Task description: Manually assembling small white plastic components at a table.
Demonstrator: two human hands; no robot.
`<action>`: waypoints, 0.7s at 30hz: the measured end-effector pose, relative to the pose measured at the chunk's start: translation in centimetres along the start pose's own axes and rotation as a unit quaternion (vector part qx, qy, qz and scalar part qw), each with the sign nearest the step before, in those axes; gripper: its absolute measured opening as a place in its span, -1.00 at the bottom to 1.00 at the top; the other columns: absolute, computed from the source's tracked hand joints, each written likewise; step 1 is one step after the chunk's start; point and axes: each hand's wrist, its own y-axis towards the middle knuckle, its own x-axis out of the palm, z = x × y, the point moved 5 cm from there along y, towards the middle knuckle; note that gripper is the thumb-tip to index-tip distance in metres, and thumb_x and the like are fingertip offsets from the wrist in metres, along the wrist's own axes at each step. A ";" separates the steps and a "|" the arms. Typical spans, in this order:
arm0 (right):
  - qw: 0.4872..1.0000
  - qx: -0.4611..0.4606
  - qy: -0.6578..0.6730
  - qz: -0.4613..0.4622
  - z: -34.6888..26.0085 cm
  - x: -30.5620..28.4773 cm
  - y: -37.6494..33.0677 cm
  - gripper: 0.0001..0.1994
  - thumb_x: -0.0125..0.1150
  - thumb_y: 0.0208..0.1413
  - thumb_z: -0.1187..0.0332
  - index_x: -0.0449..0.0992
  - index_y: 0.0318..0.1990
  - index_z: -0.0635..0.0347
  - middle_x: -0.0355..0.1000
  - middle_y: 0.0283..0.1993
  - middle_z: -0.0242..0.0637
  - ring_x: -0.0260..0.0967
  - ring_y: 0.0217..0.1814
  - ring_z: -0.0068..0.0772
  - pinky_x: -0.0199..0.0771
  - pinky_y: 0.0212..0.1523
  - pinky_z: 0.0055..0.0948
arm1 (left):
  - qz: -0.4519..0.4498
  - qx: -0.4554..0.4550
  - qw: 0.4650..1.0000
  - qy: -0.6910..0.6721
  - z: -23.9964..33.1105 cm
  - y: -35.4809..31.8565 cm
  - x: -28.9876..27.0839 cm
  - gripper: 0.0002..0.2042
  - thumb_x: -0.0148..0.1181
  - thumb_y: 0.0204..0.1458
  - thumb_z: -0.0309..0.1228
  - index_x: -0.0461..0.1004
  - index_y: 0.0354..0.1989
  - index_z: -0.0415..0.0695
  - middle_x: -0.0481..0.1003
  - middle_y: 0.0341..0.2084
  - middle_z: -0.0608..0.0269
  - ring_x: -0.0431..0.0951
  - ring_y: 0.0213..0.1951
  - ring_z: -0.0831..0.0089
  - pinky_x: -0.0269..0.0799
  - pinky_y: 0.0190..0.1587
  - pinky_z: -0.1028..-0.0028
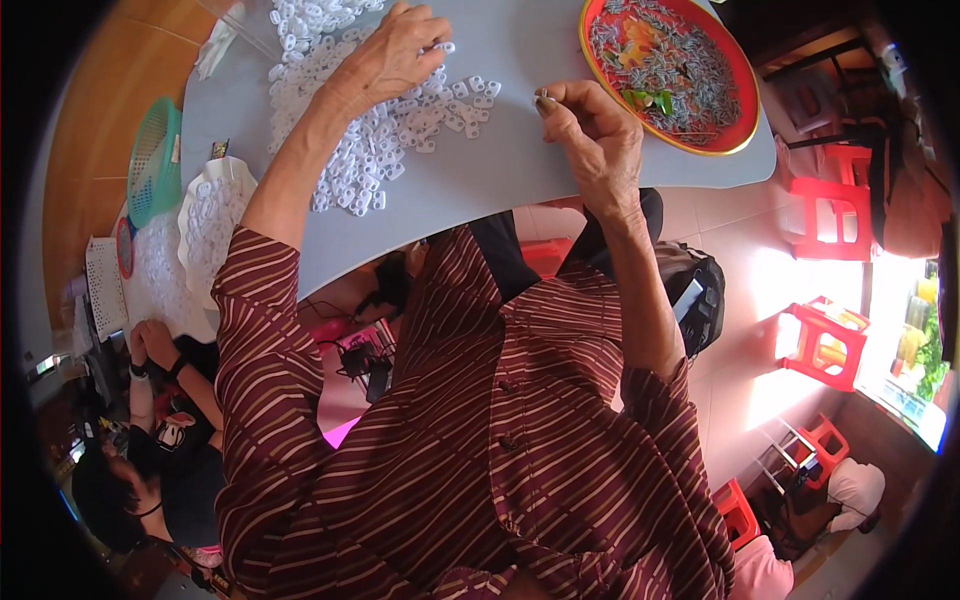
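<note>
Over a heap of small white plastic cable clips (pixel 355 150) on the grey-blue table, my left hand (pixel 392 58) is closed with its fingers bent. One white cable clip (pixel 447 47) shows at its fingertips. My right hand (pixel 598 140) is raised above the table near its front edge, thumb and forefinger pinched together. A tiny bit of something shows at that pinch, too small to name. Just beyond it lies a round red tray (pixel 742 135) with a gold rim, filled with small grey nails (pixel 700 85).
Left of the table are a white scalloped tray (pixel 186 235) of more clips and a green basket (pixel 150 165). Another person (pixel 165 450) sits there with hands together. Red stools (pixel 828 345) stand on the floor at right. A black backpack (pixel 705 300) is beside me.
</note>
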 end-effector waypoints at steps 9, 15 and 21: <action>0.995 -0.009 0.093 0.028 0.6 -0.4 0.2 -0.84 0.24 0.00 0.47 0.47 -0.27 0.34 0.42 -0.46 -0.43 0.33 -0.43 -0.69 0.36 -0.37 -0.68 | 0.000 -0.161 0.897 -0.411 2.3 -0.1 1.8 -0.83 0.07 0.06 -0.34 0.45 -0.32 -0.21 0.42 -0.56 0.29 0.41 -0.42 0.60 0.31 -0.28 0.58; 0.994 -0.031 0.102 -0.003 0.1 0.0 0.2 -0.77 0.23 0.01 0.50 0.41 -0.16 0.34 0.42 -0.40 -0.40 0.34 -0.42 -0.67 0.38 -0.36 -0.68 | -0.044 -0.218 0.756 -0.615 5.2 -0.3 3.0 -0.77 0.00 0.11 -0.32 0.43 -0.23 -0.24 0.36 -0.49 0.37 0.34 -0.36 0.60 0.26 -0.19 0.62; 0.996 -0.039 0.075 -0.013 0.0 0.1 0.1 -0.73 0.21 0.01 0.51 0.37 -0.11 0.34 0.42 -0.38 -0.38 0.34 -0.38 -0.68 0.39 -0.32 -0.67 | -0.061 -0.190 0.761 -0.618 5.9 0.3 2.9 -0.78 0.06 0.08 -0.33 0.46 -0.25 -0.24 0.41 -0.52 0.38 0.38 -0.40 0.65 0.29 -0.25 0.64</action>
